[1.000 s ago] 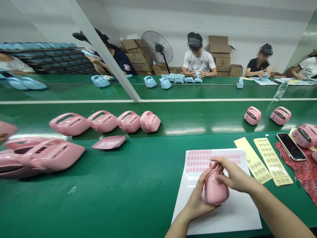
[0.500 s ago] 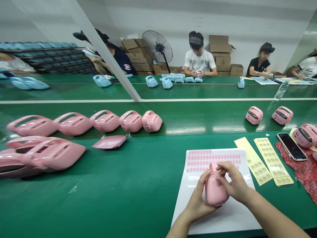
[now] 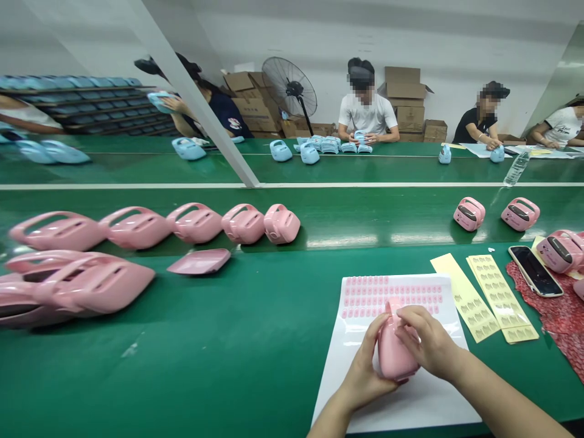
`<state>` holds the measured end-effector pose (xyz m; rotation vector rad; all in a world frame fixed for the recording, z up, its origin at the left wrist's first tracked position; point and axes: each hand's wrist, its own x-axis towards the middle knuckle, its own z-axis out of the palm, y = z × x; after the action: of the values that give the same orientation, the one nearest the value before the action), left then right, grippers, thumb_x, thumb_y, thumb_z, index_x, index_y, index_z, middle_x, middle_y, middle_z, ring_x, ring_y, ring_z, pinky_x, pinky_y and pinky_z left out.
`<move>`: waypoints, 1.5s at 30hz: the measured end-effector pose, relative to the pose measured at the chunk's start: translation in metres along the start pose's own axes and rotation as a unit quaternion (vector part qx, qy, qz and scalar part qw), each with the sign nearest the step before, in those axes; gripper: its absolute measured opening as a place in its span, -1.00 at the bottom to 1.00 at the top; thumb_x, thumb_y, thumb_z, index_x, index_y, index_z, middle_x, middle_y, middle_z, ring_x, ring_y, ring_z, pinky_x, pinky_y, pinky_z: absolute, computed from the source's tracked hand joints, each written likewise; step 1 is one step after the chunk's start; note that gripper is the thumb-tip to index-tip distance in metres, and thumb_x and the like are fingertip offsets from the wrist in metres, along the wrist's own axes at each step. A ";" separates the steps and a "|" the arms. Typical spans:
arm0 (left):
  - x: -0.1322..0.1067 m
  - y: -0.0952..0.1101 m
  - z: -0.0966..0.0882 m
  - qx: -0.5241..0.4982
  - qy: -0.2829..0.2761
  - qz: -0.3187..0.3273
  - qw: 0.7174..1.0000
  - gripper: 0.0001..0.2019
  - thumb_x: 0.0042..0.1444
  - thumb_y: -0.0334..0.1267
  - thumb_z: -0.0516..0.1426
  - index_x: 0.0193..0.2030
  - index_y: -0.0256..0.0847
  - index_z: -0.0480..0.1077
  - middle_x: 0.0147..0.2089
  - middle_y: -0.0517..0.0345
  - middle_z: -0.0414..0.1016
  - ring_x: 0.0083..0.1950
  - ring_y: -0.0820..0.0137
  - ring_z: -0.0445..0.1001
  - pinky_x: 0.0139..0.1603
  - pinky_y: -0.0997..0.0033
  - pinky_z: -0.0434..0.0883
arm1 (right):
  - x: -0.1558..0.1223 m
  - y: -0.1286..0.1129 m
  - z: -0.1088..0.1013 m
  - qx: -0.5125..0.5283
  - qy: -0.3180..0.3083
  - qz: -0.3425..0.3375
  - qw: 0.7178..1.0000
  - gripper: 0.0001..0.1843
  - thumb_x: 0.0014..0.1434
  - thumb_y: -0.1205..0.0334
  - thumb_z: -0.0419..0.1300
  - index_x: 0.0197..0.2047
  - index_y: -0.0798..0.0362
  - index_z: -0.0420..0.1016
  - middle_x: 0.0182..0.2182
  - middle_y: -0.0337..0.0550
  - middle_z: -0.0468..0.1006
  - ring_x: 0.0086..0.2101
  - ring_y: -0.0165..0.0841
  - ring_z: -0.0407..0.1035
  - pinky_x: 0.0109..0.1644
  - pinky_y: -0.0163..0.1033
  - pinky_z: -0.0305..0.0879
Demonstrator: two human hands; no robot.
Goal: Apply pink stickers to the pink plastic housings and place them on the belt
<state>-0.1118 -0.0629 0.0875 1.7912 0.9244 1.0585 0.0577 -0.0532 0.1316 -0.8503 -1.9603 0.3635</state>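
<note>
Fingertips of the right hand (image 3: 426,344) press on the top of a pink casing (image 3: 395,353), which the left hand (image 3: 367,371) grips from its 9 o'clock side, upright over a white sticker sheet (image 3: 401,401). Yellow backing strips (image 3: 495,298) lie at 2 o'clock; more pink casings (image 3: 241,224) line the green belt (image 3: 228,340) at 10 o'clock.

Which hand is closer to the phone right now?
Right. The right hand presses the pink shell on the side toward the phone; the left hand cups the shell's far side.
</note>
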 end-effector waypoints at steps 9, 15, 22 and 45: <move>-0.001 -0.004 -0.001 0.023 0.010 0.031 0.999 -0.13 -0.20 -0.31 0.29 0.23 0.00 -0.08 0.22 -0.08 0.11 0.23 0.01 0.14 0.16 -0.04 0.22 | -0.003 0.000 -0.011 -0.061 -0.041 -0.042 0.996 -0.35 0.20 0.33 0.04 0.27 -0.06 -0.18 0.11 0.13 0.28 0.07 -0.18 0.24 -0.01 -0.03 0.36; -0.002 -0.004 -0.001 0.032 -0.003 0.024 0.999 -0.11 -0.23 -0.31 0.31 0.22 0.00 -0.07 0.22 -0.10 0.11 0.22 -0.02 0.16 0.15 -0.08 0.22 | 0.002 0.000 -0.005 0.030 -0.028 0.077 0.996 -0.34 0.11 0.22 0.13 0.22 -0.05 -0.08 0.13 0.10 0.21 0.12 -0.13 0.15 0.10 0.06 0.21; -0.007 -0.015 0.008 -0.032 0.022 -0.020 0.999 -0.07 -0.31 -0.11 0.32 0.22 -0.04 -0.04 0.22 -0.15 0.11 0.22 -0.07 0.14 0.15 -0.09 0.20 | 0.017 0.032 -0.001 0.219 -0.083 0.293 0.927 -0.44 0.12 0.10 0.10 0.16 -0.02 0.04 0.13 0.05 0.22 0.09 -0.19 0.19 0.09 0.03 0.14; 0.030 -0.031 0.024 -0.055 0.062 -0.124 0.989 -0.59 0.09 -0.09 0.04 0.08 -0.09 0.15 -0.35 0.16 0.43 -0.34 0.35 0.45 -0.25 0.30 0.42 | 0.168 0.158 -0.025 -0.194 0.104 0.421 0.880 -0.41 0.04 0.44 0.00 0.16 0.27 -0.04 -0.25 0.10 0.50 -0.22 -0.14 0.41 -0.16 -0.15 0.23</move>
<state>-0.0837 -0.0319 0.0609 1.4885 1.1106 1.0478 0.0908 0.1737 0.1643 -1.9221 -1.3828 0.3506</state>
